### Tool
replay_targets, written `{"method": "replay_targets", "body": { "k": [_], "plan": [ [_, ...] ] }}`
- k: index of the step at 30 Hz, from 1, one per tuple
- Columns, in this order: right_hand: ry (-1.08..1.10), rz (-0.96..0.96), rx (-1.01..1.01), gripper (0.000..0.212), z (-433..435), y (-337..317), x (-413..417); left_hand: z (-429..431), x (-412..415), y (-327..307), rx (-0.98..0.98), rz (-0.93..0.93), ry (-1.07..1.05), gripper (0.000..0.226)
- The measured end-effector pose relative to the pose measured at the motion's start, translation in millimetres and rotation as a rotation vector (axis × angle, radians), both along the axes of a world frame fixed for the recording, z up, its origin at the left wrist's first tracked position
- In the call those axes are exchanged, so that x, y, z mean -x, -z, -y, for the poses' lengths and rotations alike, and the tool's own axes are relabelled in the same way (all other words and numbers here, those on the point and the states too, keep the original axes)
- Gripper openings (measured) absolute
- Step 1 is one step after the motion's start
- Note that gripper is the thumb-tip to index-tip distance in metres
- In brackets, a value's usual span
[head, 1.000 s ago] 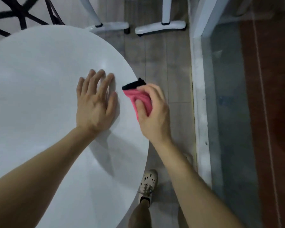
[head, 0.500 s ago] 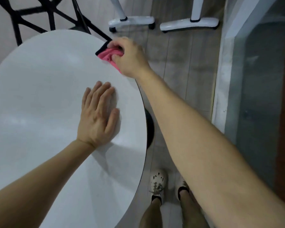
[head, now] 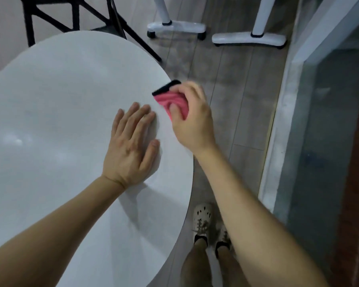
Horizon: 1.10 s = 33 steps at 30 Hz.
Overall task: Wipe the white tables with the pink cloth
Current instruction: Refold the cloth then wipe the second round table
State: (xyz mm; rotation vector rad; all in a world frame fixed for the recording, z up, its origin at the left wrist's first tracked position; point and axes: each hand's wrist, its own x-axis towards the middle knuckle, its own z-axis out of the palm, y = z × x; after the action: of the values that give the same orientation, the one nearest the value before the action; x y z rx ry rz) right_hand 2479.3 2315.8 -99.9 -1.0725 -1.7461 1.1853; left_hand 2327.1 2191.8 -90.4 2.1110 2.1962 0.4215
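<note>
White round table [head: 60,104] w/ grey plank floor [head: 236,90], black chair [head: 29,27] behind

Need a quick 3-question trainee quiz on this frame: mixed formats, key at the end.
1. True or false: the left hand lies flat, fingers straight, on the white table.
2. Where is the pink cloth? A) under the left hand B) gripped by the right hand at the table's right edge C) on the floor
3. Fill in: beyond the table's far edge stands a black ____.

Key: 1 true; 2 B; 3 chair.
</note>
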Motion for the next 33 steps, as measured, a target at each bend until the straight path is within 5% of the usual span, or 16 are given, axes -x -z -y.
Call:
{"method": "replay_targets", "body": {
  "k": [5,13,20,25,29,33],
  "plan": [
    [-0.188,0.118,-0.115,0.028,-86.2,-3.2,63.8,2.4,-2.9,-0.6,0.000,0.031,-0.020,0.060],
    [-0.046,0.102,0.095,0.033,68.0,-14.3,-68.5,4.4,-6.5,2.6,-0.031,0.036,0.011,0.063],
    [-0.293,0.180,0.108,0.027,-132.6,-17.0,117.6,3.4,-6.2,-5.2,0.010,0.016,-0.018,0.069],
    [-0.326,0.216,0.104,0.025,-129.7,-23.1,121.6,-21.9,28.0,-29.1,-0.009,-0.056,0.082,0.042],
    [-0.228,0.185,0.152,0.027,-62.9,-25.2,28.2,-86.8,105.8,-27.0,-0.130,-0.133,-0.460,0.034],
    [-0.269,0.236,0.183,0.028,-43.7,-31.5,-9.5,-128.8,159.5,-2.0,0.028,-0.133,-0.856,0.047]
  ]
}}
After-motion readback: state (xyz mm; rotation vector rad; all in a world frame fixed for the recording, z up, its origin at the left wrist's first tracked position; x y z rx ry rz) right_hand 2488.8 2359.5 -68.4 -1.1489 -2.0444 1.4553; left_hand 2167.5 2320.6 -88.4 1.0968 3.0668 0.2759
